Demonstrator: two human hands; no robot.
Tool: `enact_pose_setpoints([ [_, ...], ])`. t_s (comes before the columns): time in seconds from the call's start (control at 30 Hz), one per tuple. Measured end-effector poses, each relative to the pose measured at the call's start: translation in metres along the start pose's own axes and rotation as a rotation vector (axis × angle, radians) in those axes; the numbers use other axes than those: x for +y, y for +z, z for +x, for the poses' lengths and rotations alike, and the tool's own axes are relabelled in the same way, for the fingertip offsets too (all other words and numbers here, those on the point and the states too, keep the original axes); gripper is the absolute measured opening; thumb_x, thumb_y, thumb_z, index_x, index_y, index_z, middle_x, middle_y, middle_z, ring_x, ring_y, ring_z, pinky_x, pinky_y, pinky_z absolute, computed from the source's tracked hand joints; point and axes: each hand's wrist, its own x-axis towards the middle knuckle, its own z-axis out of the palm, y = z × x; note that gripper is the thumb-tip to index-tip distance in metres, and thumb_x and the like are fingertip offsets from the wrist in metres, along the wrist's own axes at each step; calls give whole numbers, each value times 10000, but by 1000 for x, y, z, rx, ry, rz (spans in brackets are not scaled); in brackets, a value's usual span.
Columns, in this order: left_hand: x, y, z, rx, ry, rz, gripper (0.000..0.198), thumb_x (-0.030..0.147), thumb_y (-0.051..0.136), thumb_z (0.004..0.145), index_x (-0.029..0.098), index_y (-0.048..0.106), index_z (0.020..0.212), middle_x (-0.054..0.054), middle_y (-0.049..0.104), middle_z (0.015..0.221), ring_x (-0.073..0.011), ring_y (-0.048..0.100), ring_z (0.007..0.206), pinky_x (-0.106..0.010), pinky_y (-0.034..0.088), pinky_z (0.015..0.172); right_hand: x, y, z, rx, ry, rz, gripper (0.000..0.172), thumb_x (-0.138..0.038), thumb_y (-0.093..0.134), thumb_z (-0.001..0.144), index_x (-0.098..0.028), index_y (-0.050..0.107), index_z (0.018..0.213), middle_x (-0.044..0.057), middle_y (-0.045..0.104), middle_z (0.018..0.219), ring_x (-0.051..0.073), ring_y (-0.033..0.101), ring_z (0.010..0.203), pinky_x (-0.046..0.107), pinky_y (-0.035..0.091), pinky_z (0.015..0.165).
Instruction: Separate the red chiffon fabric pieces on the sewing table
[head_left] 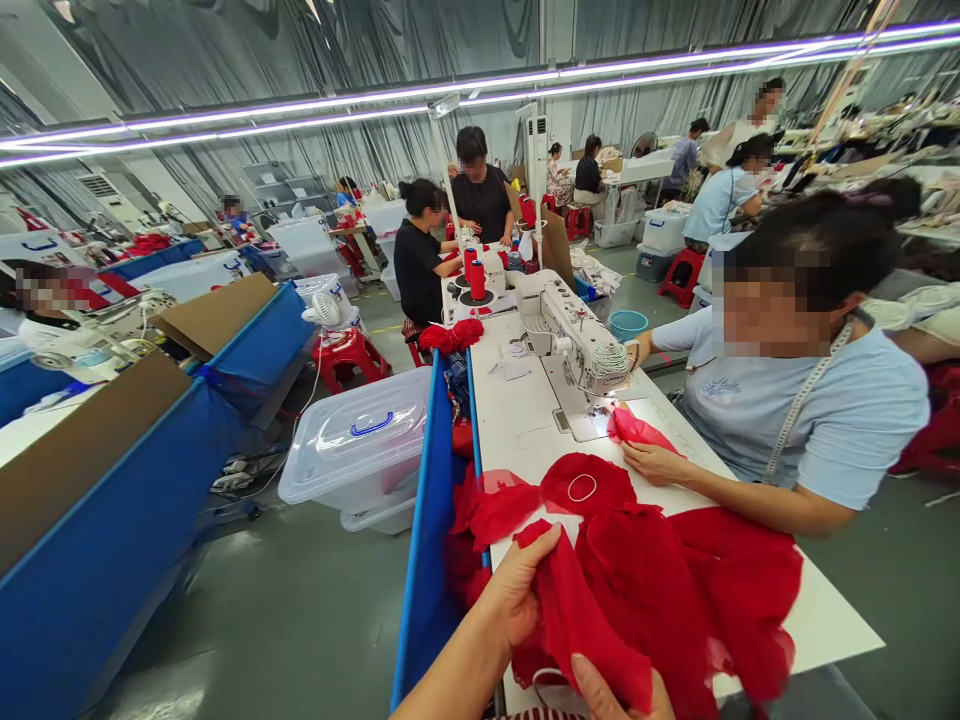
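Observation:
My left hand (517, 585) grips a fold of thin red fabric (660, 590) at the near end of a white sewing table (517, 430); its fingers curl round the cloth. My right hand (611, 695) shows only partly at the bottom edge, pressed under the same red fabric, thumb up against it. The red cloth spreads in a heap over the table's near half. A seated co-worker in a light blue shirt (825, 400) on the right holds a small red piece (637, 430) at the white sewing machine (577, 345).
A blue panel (427, 540) runs along the table's left edge. Clear plastic lidded bins (360, 440) stand on the grey floor to the left. Red stools (349, 355), cardboard sheets and blue tables lie further left. Several other people work at tables behind.

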Motion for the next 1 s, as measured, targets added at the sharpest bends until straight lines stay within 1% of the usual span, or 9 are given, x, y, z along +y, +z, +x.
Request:
enact_pose_setpoints([
  [0.03, -1, -1, 1, -18, 6, 11, 235, 212, 774, 709, 117, 667, 896, -84, 742, 736, -218, 712, 667, -372, 559, 816, -9, -6, 20, -93, -39, -26, 244, -443, 700, 789, -223, 723, 890, 53, 749, 936, 236, 700, 835, 354, 584, 712],
  [0.1, -1, -1, 2, -49, 20, 23, 245, 231, 780, 706, 119, 672, 896, -81, 741, 721, -212, 708, 647, -365, 560, 813, -33, -22, 74, -103, -87, -37, 242, -403, 598, 892, -216, 674, 1026, 57, 684, 1098, 197, 659, 923, 363, 557, 788],
  [0.17, -2, -1, 3, -56, 34, 28, 246, 233, 778, 711, 118, 674, 902, -77, 736, 698, -215, 710, 654, -360, 561, 807, -57, -41, 134, -105, -121, -44, 275, -394, 583, 903, -217, 637, 1106, 63, 633, 1176, 217, 627, 986, 386, 545, 813],
  [0.27, -3, -1, 6, -19, 57, 25, 288, 225, 774, 713, 125, 665, 960, -75, 735, 702, -229, 718, 698, -361, 565, 791, -77, -65, 206, -149, -158, -66, 223, -373, 568, 914, -198, 661, 1015, 47, 655, 1098, 204, 630, 943, 374, 536, 809],
  [0.33, -5, -2, 8, 18, 63, 18, 312, 223, 772, 713, 130, 655, 987, -76, 736, 715, -237, 719, 708, -366, 569, 775, -75, -74, 229, -176, -188, -74, 194, -362, 596, 899, -186, 671, 926, 34, 680, 994, 188, 642, 892, 374, 532, 810],
  [0.5, -6, -2, 13, 44, 18, -43, 272, 210, 772, 709, 137, 636, 933, -82, 742, 768, -239, 720, 715, -364, 574, 759, -51, -81, 232, -207, -247, -85, 222, -362, 603, 894, -188, 666, 770, 29, 701, 929, 194, 637, 961, 396, 508, 879],
  [0.73, 0, 11, 11, 110, -149, -69, 187, 173, 671, 790, 95, 645, 958, -104, 735, 708, -274, 721, 698, -399, 581, 745, -55, -88, 242, -223, -193, -112, 209, -381, 565, 917, -203, 664, 962, 42, 672, 1028, 186, 641, 902, 355, 543, 782],
  [0.83, -1, 11, 10, 97, -97, -44, 224, 174, 716, 753, 112, 649, 958, -97, 740, 726, -270, 722, 694, -393, 581, 750, -60, -87, 242, -241, -170, -123, 223, -366, 567, 918, -193, 643, 1037, 62, 656, 1078, 183, 637, 909, 372, 550, 780],
  [1.0, 1, 13, -6, 63, -1, -66, 293, 168, 724, 751, 117, 635, 1025, -108, 746, 770, -265, 727, 736, -388, 580, 771, -74, -80, 245, -260, -164, -154, 205, -352, 547, 930, -189, 671, 936, 36, 674, 1018, 184, 641, 907, 350, 543, 791],
])
